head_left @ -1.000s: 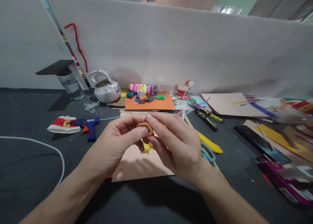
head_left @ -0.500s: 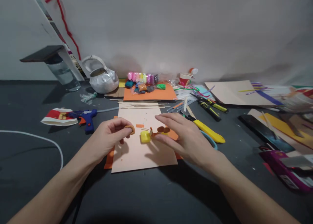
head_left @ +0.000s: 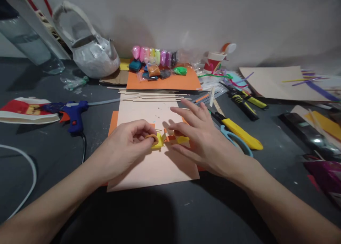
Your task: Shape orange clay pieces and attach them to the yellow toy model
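Between the thumb and fingers of my left hand [head_left: 130, 144] is a small flat brown clay piece [head_left: 152, 137], held at the near left side of a yellow clay block [head_left: 160, 141]. Fingers spread, my right hand [head_left: 206, 137] hovers over the small model and holds nothing that I can see. Right of the block run a thin orange strip [head_left: 170, 138] and another yellow clay piece [head_left: 183, 140], partly under the right fingers. Brown discs there are mostly hidden. All of this lies on a pale sheet of card [head_left: 154, 173] over orange paper.
Thin wooden sticks [head_left: 154, 97] lie across the sheet's far end. A blue glue gun [head_left: 76, 116] sits to the left, below a silver kettle-like pot [head_left: 94, 57]. Bagged clay [head_left: 154, 57] is at the back. A yellow cutter [head_left: 242, 134], blue-handled scissors [head_left: 237, 141] and pliers [head_left: 242, 103] lie right.
My left hand has carried the brown clay piece rightward to the yellow block. My right hand's fingers have spread wider, now covering the brown discs. The view has come closer.
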`<control>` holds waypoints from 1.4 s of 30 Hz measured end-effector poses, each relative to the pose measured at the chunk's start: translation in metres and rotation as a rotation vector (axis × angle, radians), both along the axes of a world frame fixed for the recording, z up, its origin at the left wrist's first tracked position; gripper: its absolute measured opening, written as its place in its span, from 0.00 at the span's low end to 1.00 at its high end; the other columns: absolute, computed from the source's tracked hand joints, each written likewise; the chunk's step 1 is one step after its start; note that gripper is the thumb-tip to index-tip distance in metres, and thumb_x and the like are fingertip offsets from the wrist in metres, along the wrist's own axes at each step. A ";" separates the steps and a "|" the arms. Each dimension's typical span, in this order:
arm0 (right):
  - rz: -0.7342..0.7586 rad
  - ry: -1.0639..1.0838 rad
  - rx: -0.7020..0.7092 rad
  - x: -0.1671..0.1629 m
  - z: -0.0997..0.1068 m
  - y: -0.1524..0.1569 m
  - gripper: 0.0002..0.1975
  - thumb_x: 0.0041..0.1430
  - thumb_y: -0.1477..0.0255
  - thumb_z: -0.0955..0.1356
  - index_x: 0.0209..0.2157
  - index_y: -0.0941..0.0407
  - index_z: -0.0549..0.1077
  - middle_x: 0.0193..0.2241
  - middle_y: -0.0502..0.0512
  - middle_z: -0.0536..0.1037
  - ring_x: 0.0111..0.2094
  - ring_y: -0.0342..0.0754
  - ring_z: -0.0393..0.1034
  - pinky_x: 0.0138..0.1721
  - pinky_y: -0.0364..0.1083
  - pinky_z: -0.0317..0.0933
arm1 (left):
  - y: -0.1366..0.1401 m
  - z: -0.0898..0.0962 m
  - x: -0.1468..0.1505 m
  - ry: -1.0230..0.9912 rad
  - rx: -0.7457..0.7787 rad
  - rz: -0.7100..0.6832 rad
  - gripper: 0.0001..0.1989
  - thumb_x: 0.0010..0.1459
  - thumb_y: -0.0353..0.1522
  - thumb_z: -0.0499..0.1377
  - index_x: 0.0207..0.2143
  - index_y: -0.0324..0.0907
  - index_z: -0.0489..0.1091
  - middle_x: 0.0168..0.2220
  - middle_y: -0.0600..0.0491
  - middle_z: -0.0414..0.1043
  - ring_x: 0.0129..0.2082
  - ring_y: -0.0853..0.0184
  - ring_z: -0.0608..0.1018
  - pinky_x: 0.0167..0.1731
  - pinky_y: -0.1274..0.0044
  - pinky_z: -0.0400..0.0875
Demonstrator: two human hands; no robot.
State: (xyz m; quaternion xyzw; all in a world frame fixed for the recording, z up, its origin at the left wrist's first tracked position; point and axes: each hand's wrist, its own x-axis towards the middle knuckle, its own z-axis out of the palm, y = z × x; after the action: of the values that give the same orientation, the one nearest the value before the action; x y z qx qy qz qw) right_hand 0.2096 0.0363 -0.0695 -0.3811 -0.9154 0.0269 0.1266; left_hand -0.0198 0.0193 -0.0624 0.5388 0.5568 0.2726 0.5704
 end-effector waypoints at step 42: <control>-0.013 -0.014 0.028 -0.012 -0.012 0.010 0.05 0.67 0.69 0.67 0.37 0.50 0.77 0.63 0.56 0.72 0.74 0.68 0.45 0.69 0.80 0.35 | 0.019 -0.021 0.004 0.474 0.311 -0.172 0.09 0.62 0.41 0.62 0.29 0.51 0.75 0.23 0.63 0.76 0.19 0.72 0.71 0.18 0.79 0.58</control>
State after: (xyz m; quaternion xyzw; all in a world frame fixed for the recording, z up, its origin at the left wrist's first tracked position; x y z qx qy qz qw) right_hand 0.1976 0.0467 -0.0814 -0.3853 -0.9141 0.0105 0.1255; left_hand -0.0158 0.0384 -0.0834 0.7136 0.5782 0.1719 0.3562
